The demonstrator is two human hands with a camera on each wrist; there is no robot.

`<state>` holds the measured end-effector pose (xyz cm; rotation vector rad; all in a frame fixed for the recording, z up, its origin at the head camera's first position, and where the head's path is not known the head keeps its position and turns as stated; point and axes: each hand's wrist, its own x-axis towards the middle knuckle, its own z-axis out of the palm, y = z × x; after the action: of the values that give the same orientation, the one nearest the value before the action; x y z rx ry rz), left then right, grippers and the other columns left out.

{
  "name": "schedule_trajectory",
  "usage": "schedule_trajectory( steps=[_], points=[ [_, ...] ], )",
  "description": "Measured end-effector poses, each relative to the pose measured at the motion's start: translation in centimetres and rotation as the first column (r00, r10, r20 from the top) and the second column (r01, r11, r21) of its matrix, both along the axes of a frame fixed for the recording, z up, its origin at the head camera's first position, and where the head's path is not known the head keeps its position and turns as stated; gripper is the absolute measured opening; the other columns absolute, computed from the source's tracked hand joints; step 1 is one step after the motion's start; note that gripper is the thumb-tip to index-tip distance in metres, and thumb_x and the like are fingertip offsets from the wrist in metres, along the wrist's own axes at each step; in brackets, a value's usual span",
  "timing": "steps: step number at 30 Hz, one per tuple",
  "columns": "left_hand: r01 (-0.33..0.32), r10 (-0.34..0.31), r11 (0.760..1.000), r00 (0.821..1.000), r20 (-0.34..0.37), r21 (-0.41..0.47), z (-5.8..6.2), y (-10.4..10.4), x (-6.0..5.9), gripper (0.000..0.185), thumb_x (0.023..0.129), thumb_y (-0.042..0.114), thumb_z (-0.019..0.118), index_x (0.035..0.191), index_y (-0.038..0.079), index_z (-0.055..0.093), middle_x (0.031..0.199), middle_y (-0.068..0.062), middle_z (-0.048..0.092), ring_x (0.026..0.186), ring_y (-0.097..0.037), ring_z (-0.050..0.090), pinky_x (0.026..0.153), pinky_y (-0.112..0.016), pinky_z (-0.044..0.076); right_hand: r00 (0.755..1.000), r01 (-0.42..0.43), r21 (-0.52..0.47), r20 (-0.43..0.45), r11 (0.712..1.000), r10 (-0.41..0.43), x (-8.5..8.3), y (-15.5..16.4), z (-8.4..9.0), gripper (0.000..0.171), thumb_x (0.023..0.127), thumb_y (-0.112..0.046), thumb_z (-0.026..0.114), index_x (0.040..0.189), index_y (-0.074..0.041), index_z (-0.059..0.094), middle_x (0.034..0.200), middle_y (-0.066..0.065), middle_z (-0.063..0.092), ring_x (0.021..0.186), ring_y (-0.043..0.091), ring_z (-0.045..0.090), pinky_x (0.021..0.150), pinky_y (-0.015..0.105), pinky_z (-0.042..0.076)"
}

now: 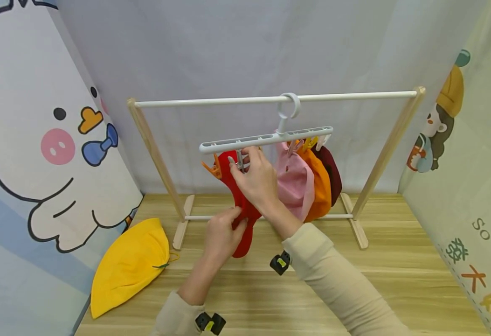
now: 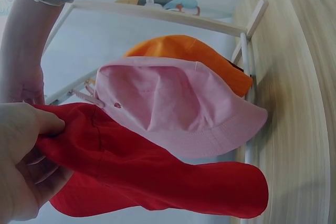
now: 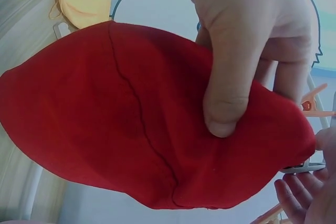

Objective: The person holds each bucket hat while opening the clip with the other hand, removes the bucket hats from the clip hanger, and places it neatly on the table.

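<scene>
A red hat (image 1: 243, 242) hangs under the white clip hanger (image 1: 266, 137) on the rack's white rod (image 1: 211, 101). My left hand (image 1: 228, 226) grips the hat's lower part, thumb on the cloth; the left wrist view shows the same hold, left hand (image 2: 31, 145) on the red hat (image 2: 157, 177). Up at the hat's top edge, my right hand (image 1: 245, 165) pinches a grey clip (image 1: 240, 161) of the hanger. In the right wrist view the left hand's thumb (image 3: 226, 103) presses the red hat (image 3: 105, 114), and the right hand's fingertips (image 3: 296, 203) sit below the grey clip (image 3: 302, 168).
A pink hat (image 1: 295, 182), an orange hat (image 1: 318, 186) and a dark red hat (image 1: 332, 172) hang on the same hanger to the right. A yellow hat (image 1: 129, 263) lies on the wooden table (image 1: 396, 270) at the left. The rack's wooden legs stand on both sides, with printed backdrops all round.
</scene>
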<state>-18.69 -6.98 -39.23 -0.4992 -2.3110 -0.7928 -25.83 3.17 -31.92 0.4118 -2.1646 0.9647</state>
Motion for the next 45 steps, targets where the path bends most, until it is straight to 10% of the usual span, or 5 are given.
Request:
schedule_trajectory(
  steps=[45],
  points=[
    [0.024, -0.025, 0.999, 0.999, 0.038, 0.033, -1.3, -1.8, -0.3, 0.02, 0.076, -0.003, 0.066, 0.066, 0.01, 0.055, 0.057, -0.001, 0.051, 0.051, -0.012, 0.045, 0.05, -0.024, 0.042, 0.999, -0.046, -0.026, 0.003, 0.999, 0.046, 0.1, 0.7, 0.1, 0.012, 0.081, -0.019, 0.064, 0.088, -0.01, 0.059, 0.079, 0.0, 0.067, 0.066, 0.01, 0.065, 0.058, 0.031, 0.049]
  ],
)
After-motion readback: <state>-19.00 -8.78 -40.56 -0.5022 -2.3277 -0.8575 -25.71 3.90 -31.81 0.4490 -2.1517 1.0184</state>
